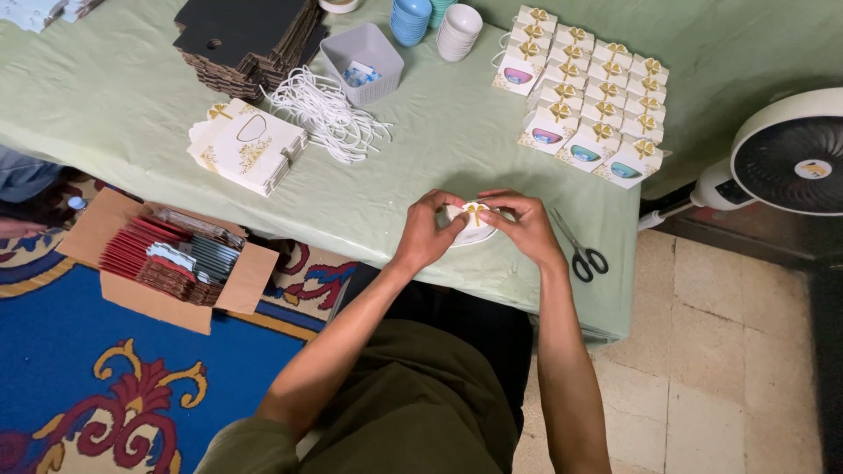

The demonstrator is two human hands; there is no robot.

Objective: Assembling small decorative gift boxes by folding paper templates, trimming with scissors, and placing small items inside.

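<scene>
**Near the counter's front edge, two hands close on a small white box**

Near the front edge of the counter [395, 202], which is draped in pale green cloth, I see both of my hands together on one small white box [471, 230] with a gold bow on top. My left hand [428, 230] wraps its left side, fingers curled in over the top. My right hand [525, 225] covers its right side, fingertips meeting the left hand's at the bow. The box sits between the two palms, low over the cloth; I cannot tell whether it rests on it.

Just to the right of my right hand lie black-handled scissors [581, 250], flat on the cloth. Farther back and to the right stand rows of finished white boxes [590, 96], each with a gold bow, packed side by side. To the back left lies a stack of flat white box blanks [246, 149], beside it a loose heap of white cords [325, 112]. Behind those sit a small grey tray [362, 51], a pile of dark cardboard pieces [246, 39], and stacks of blue and white bowls [436, 25].

On the floor to the left, an open cardboard carton [167, 259] holds red and grey sheets, resting on a blue patterned rug [105, 369]. A white fan [786, 154] stands at the right.
</scene>
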